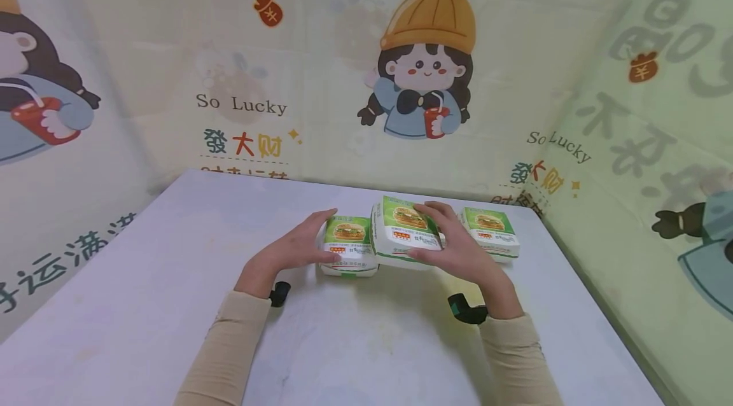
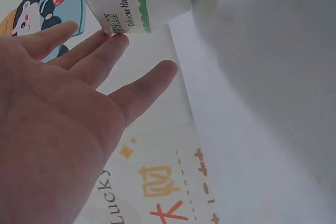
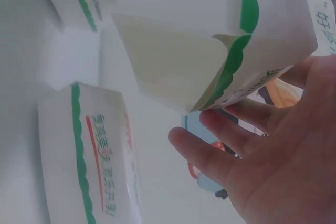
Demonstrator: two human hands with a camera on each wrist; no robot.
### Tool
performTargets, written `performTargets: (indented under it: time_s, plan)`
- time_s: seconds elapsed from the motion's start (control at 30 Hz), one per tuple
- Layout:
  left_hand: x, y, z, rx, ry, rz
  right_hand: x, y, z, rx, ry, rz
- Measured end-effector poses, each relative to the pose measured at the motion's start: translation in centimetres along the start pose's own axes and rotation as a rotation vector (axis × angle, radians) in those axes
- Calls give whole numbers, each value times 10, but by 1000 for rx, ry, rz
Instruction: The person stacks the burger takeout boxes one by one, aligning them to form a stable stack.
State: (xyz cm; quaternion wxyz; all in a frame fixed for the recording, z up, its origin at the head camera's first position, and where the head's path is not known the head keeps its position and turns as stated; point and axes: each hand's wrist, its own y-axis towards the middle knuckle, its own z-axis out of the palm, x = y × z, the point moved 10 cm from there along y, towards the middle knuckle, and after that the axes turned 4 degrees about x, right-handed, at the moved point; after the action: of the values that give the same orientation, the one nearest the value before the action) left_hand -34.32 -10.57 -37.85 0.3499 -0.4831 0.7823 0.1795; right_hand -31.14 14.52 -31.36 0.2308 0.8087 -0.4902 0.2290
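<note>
Beige sleeves (image 1: 224, 349) reach in over the white desk (image 1: 372, 342), with a small black device (image 1: 466, 309) at each wrist. Beyond the cuffs, the left hand (image 1: 293, 245) spans the left end of the left box (image 1: 350, 239), its thumb at the front and its fingertips against the far side; in the left wrist view one finger stands clear of the cardboard. The right hand (image 1: 458, 252) holds the middle box (image 1: 406, 221) by its right side, raised off the desk and tilted, just beside the left one. All the boxes are white and green with a hamburger picture on top. A little farther right, the right box (image 1: 489, 234) sits on the desk. Behind everything hangs a cream cloth (image 1: 321, 69) printed with cartoon figures and "So Lucky".
</note>
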Motion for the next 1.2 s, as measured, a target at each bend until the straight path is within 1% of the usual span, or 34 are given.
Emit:
performTargets:
  time_s: [0.17, 0.27, 0.47, 0.67, 0.8, 1.0, 1.2]
  plan:
    - [0, 1, -1, -3, -1, -8, 3, 5, 5, -20, 19, 3]
    - [1, 1, -1, -3, 1, -9, 6, 7, 9, -32, 12, 7]
    - [0, 1, -1, -4, -2, 4, 14, 13, 18, -22, -5, 1]
    - [0, 1, 0, -2, -18, -16, 21, 23, 26, -31, 1, -2]
    - [0, 1, 2, -2, -25, -21, 22, 28, 33, -34, 17, 6]
    - [1, 1, 3, -2, -34, -21, 20, 29, 43, -24, 38, 21]
    - [1, 1, 1, -5, -42, -18, 20, 27, 44, 9, 48, -32]
